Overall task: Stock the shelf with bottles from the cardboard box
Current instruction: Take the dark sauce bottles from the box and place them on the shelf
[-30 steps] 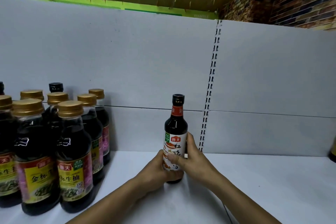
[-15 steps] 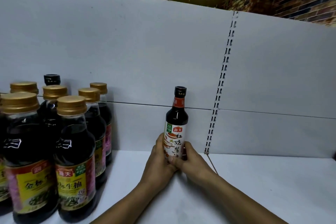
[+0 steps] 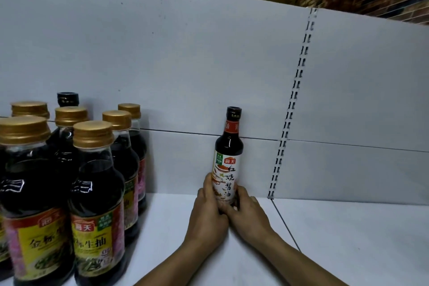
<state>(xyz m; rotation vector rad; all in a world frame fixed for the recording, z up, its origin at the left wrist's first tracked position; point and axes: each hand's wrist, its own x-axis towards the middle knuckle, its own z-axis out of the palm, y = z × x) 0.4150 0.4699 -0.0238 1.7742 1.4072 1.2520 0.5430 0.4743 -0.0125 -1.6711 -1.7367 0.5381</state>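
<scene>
Bottles with gold caps [image 3: 96,193] crowd the left end of the shelf [image 3: 348,239]. Midway, my left hand [image 3: 205,213] and right hand [image 3: 249,212] wrap their fingers round the black-capped bottle [image 3: 229,155], upright near the back panel [image 3: 185,65]. I judge this the placing step; next I must release it cleanly and fetch another from the box, which is out of view.
</scene>
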